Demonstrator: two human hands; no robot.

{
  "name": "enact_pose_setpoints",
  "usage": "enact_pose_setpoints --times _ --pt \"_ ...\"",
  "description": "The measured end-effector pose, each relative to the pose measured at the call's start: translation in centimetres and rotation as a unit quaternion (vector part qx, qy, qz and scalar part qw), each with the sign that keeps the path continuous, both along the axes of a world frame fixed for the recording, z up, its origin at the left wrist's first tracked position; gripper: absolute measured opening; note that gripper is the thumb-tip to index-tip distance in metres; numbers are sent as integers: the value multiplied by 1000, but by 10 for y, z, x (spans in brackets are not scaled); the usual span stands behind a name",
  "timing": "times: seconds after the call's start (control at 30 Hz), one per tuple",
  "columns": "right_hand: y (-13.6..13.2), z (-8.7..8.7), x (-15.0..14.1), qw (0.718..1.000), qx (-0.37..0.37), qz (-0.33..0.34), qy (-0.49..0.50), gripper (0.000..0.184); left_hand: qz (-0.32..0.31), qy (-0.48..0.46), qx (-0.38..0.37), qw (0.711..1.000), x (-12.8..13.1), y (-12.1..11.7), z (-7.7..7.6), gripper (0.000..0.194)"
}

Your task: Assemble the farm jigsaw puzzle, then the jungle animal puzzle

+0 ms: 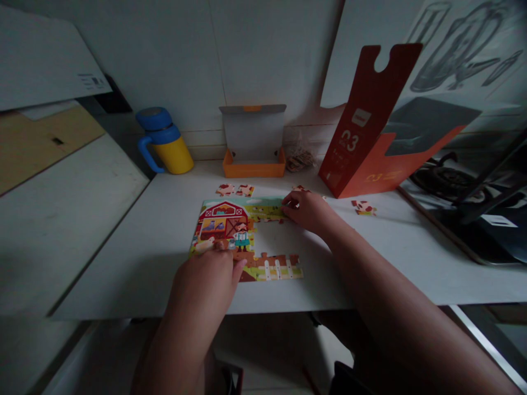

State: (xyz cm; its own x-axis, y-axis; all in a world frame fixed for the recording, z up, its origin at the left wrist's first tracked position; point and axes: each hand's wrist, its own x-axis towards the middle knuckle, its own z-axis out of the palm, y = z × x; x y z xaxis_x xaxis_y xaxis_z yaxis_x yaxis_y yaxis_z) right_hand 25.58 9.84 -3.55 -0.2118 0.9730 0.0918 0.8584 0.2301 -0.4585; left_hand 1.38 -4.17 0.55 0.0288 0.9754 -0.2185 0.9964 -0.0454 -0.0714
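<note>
A partly joined farm jigsaw puzzle lies on the white table, showing a red barn and a farmer, with a gap on its right side. My left hand rests over the lower left of the puzzle, thumb apart, some fingertips hidden. At the upper right end of the puzzle, my right hand has its fingers bent in a pinch at a puzzle piece. Two loose cow-patterned pieces, one of them this puzzle piece, lie behind the puzzle. Another loose piece is to the right; more lie partly behind my right hand.
Against the wall stand a blue-and-yellow jug, an open orange box and a clear bag of pieces. A tall red-orange carton stands right of them. A gas stove borders the white table at right.
</note>
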Motion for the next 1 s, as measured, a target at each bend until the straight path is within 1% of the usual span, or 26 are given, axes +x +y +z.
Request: enact_pose_setpoints --times 0.17,0.23,0.3,0.4,0.47,0.57,0.73,1.0 --pt "-1 5 5 1000 18 -5 15 16 -3 -3 7 1000 0 -1 -1 43" --pt "-1 7 6 999 35 8 30 18 -4 -3 11 1000 0 -1 -2 42" --pt "-1 6 5 996 58 53 31 22 -8 -3 14 1000 1 -2 -1 42" --pt "-1 0 1 987 83 135 -1 29 -12 1 20 1000 2 -2 -1 43" --pt "-1 -3 -2 983 82 164 -21 33 -9 7 20 1000 3 -2 0 43" --pt "0 -6 -3 982 69 173 -34 31 -5 5 18 1000 3 -1 0 42" --pt "2 -4 -2 984 39 171 -45 30 -2 7 17 1000 4 -2 1 42" --pt "0 -4 -2 984 39 169 -50 32 1 2 14 1000 3 -2 0 41"
